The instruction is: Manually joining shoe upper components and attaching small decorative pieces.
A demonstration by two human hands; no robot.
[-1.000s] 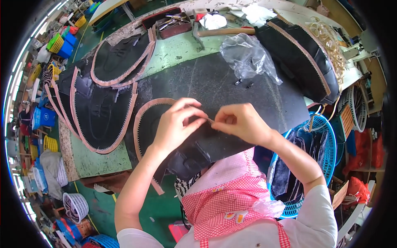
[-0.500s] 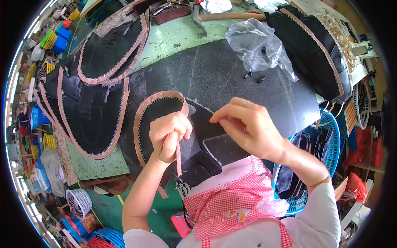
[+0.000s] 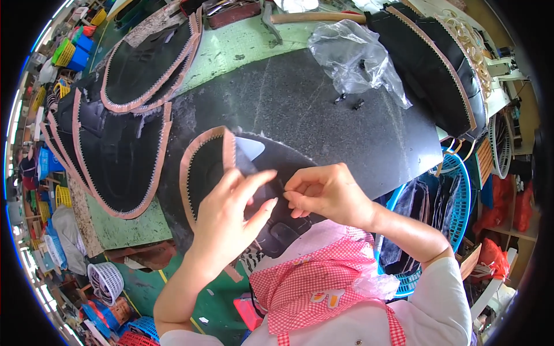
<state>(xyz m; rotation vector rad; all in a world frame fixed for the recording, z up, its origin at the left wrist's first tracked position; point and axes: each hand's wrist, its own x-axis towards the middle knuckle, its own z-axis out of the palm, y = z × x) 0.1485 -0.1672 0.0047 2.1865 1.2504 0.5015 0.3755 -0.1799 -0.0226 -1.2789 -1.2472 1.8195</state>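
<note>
- A black sheet (image 3: pixel 311 109) covers part of the green bench (image 3: pixel 138 230); curved black pieces (image 3: pixel 118 167) at left already wear stitched pink edging (image 3: pixel 126 214).
- The edged panel (image 3: pixel 203 167) lies beneath both hands; what remains undone isn't clear.
- Left hand (image 3: pixel 228 210): fingers spread.
- Right hand (image 3: pixel 332 193): fingertips pinched, holding what, I can't tell.

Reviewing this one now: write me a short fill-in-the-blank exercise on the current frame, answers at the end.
1. On the left hand, the tips of thumb and forefinger are ____, not touching.
2. Beyond the crumpled plastic bag lies a tool with a handle made of ____.
3. The blue basket stands to the person's ____.

Missing words: apart; wood; right.
</note>
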